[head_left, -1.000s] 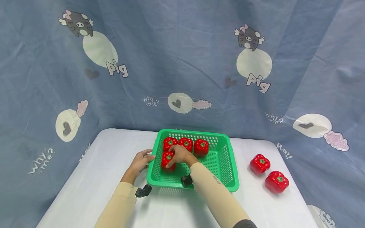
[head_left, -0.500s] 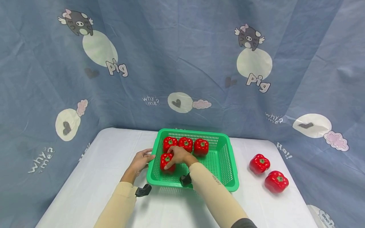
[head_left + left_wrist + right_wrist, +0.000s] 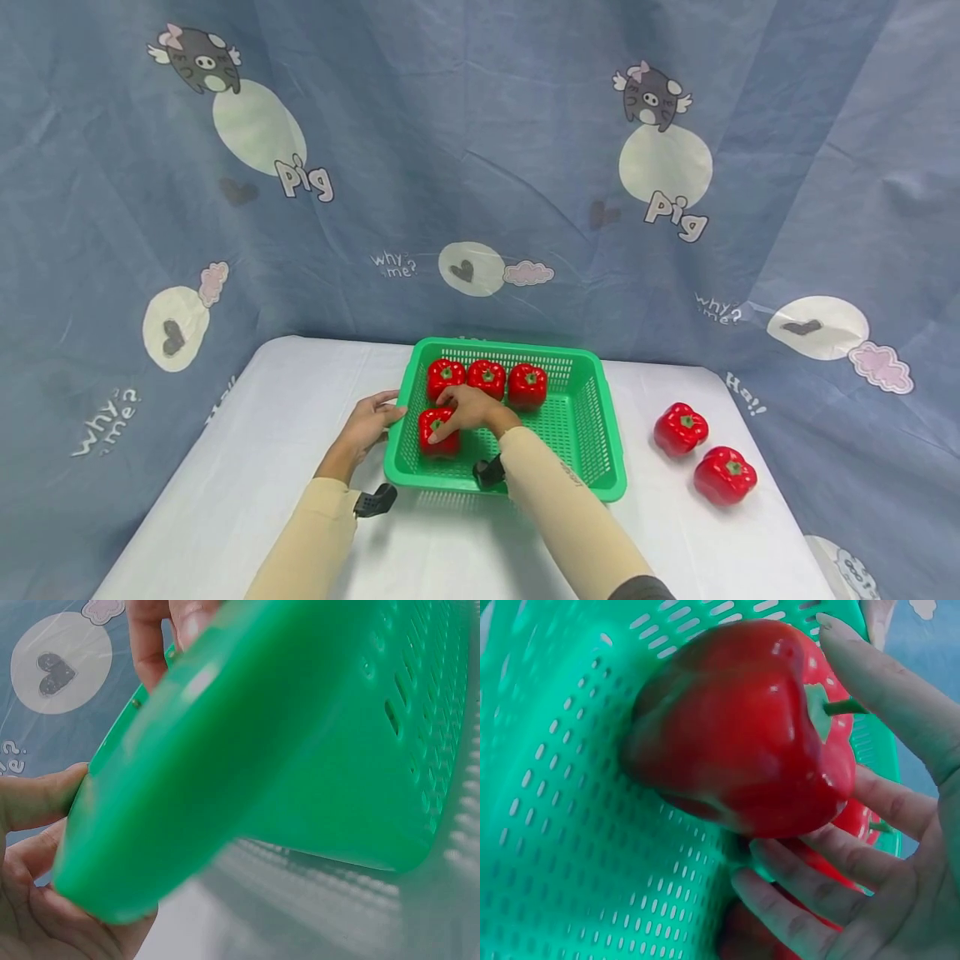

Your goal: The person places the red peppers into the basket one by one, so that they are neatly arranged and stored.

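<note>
In the head view, the left hand (image 3: 369,425) holds the left rim of a green plastic basket (image 3: 517,489), its thumb on the rim's edge. From the left wrist view, fingers lie under the same rim. Inside the basket, my right hand (image 3: 471,408) is around a red bell pepper (image 3: 437,446) at the front left. The right wrist view shows that bell pepper (image 3: 735,735) on its side in the picture, green stem toward the palm. My thumb is near its stem end, and the other fingers extend loosely beside and behind it. Whether each fingertip touches cannot be told.
Three more red bell peppers stand in the basket's back row, among them one at its right end (image 3: 527,385). On the white table (image 3: 225,500), two others lie right of the basket: a rear one (image 3: 679,432) and a nearer one (image 3: 725,477). A blue printed curtain (image 3: 480,167) hangs behind.
The front-left bell pepper has shifted slightly toward me in the basket, with more space between it and the back row. The left hand and the basket have hardly moved.
</note>
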A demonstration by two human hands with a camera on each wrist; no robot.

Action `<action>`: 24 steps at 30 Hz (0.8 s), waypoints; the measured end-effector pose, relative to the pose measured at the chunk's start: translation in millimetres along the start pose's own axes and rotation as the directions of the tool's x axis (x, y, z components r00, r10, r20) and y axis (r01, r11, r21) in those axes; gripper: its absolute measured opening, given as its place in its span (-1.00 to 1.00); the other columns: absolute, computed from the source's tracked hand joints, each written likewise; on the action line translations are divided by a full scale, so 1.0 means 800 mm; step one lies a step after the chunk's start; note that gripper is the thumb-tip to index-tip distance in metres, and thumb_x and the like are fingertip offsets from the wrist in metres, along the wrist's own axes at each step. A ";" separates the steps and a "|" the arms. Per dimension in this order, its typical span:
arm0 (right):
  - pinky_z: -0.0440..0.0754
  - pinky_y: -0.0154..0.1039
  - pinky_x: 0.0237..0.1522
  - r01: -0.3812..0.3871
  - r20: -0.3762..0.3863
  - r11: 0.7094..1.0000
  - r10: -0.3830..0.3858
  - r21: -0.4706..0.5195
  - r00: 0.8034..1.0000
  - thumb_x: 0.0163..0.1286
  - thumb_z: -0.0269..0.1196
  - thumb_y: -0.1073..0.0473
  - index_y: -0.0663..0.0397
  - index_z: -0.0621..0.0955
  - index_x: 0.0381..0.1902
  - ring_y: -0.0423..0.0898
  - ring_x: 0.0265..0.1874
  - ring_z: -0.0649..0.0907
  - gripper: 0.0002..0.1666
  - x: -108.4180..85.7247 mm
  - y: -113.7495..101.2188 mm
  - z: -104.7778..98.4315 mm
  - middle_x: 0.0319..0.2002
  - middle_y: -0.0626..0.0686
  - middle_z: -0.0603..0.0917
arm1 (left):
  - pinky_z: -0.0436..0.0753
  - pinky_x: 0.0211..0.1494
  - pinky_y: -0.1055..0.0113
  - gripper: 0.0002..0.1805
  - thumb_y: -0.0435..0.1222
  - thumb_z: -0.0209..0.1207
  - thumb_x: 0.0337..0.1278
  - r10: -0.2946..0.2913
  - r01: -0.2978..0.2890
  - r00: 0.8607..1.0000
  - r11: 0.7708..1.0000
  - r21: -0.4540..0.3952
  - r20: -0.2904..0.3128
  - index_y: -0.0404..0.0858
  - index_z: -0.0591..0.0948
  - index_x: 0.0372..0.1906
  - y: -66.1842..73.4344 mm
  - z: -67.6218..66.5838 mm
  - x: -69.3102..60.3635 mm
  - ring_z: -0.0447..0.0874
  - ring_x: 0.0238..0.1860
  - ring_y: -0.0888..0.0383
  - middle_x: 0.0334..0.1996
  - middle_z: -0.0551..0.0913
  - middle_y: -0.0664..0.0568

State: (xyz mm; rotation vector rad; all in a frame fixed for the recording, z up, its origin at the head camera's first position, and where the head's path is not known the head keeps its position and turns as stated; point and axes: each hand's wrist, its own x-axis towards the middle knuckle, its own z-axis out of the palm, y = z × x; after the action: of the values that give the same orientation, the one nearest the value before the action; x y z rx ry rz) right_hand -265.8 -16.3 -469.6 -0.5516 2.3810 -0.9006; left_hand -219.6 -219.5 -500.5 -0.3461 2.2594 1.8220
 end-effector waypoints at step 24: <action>0.61 -0.05 -0.02 0.140 -0.141 0.964 -0.110 0.225 0.984 0.14 0.45 0.16 0.22 0.52 0.13 0.16 0.03 0.57 -0.39 -0.058 0.057 -0.043 0.08 0.27 0.56 | 0.64 0.04 0.08 -0.44 -0.30 0.07 0.36 0.001 -0.001 1.000 1.000 0.012 0.005 -0.35 0.28 0.38 -0.003 -0.001 0.004 0.67 -0.15 0.13 -0.04 0.65 -0.18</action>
State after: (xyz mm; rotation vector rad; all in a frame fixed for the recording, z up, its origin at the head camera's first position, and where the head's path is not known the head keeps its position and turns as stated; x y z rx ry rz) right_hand -258.9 57.4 -463.9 -0.5707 2.3268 -1.2889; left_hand -221.7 -220.7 -503.6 -0.3381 2.2664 1.8064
